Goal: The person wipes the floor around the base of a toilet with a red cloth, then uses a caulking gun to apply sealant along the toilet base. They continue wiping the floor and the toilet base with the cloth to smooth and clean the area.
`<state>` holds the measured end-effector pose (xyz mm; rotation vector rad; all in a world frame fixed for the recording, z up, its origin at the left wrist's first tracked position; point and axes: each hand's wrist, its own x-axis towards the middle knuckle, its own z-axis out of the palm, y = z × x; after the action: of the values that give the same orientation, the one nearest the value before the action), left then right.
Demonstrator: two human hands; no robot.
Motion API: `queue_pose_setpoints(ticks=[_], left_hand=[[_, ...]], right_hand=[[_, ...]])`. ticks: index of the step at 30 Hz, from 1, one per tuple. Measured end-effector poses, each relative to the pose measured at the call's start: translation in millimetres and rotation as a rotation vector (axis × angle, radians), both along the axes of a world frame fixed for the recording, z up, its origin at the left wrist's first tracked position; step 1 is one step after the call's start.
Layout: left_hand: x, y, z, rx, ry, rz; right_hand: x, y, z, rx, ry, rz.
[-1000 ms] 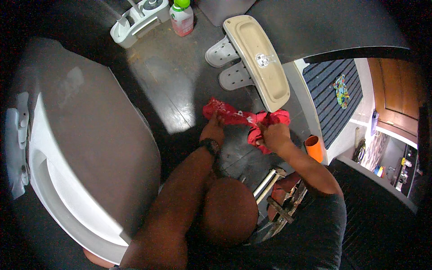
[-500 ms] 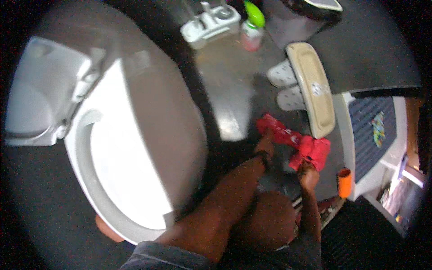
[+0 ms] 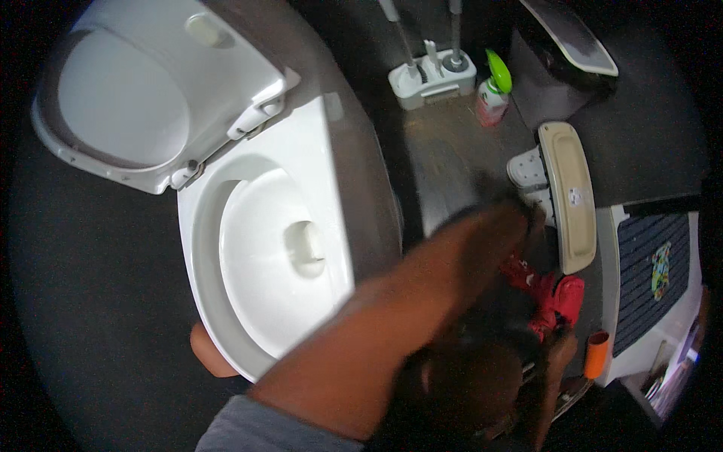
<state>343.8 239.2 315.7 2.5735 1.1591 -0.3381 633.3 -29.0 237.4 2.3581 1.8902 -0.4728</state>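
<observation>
Red cloth [image 3: 566, 297] lies bunched low over the dark floor [image 3: 444, 166], to the right of the toilet [image 3: 316, 173] and well apart from it. Right hand [image 3: 559, 348]: positioned at the near edge of the cloth, right of the toilet, with fingers curled in and grasping the fabric. Left forearm [image 3: 392, 301]: emerges from a gray sleeve [image 3: 271, 423] and passes in front of the toilet's near right rim toward the right. Left hand [image 3: 536, 220]: located right of the toilet, above the far end of the cloth; it is dark and blurred, so whether it is clenched, released or grasping cannot be told. Orange cup [image 3: 597, 355]: upright, far to the right of the toilet. Toilet lid [image 3: 128, 98]: raised, at the toilet's upper left. Mat [image 3: 636, 248]: dark and ribbed, farthest right of the toilet, with a patterned cloth [image 3: 661, 271] lying on it. Beige tray [image 3: 576, 226]: long and narrow, right of the toilet, partly covering pale perforated clogs [image 3: 527, 169]. Bottle [image 3: 492, 111]: green-topped, upright, beyond the toilet to the upper right. Brush holder [image 3: 422, 94]: white, also to the toilet's upper right. Dark bin [image 3: 542, 94]: farther right of the toilet, beside the bottle.
</observation>
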Motion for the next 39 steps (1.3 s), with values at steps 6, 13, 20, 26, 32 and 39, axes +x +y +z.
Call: queue_pose_setpoints(ticks=[6, 13, 20, 26, 32, 39], left_hand=[[-119.8, 36.9, 148.1, 0.217, 0.079, 0.043], [-233.0, -37.1, 219.0, 0.361, -0.183, 0.192], [-270.9, -49.9, 200.3, 0.423, -0.470, 0.230], [-259.3, -51.5, 206.7, 0.440, -0.484, 0.263], [-245.0, -57.1, 214.5, 0.422, -0.425, 0.300], [-238.6, -59.1, 223.5, 0.374, -0.357, 0.307]], right_hand=[[-83.9, 62.8, 61.5, 0.019, 0.537, 0.085], [-248.0, 180.7, 12.1, -0.160, 0.807, 0.726], [-377.2, 242.0, -58.9, -0.192, 0.736, 1.054], [-416.9, 272.1, -69.4, -0.446, 0.607, 1.030], [-433.5, 277.6, -90.8, -0.374, 0.555, 1.098], [-436.3, 280.9, -96.5, -0.478, 0.549, 1.170]])
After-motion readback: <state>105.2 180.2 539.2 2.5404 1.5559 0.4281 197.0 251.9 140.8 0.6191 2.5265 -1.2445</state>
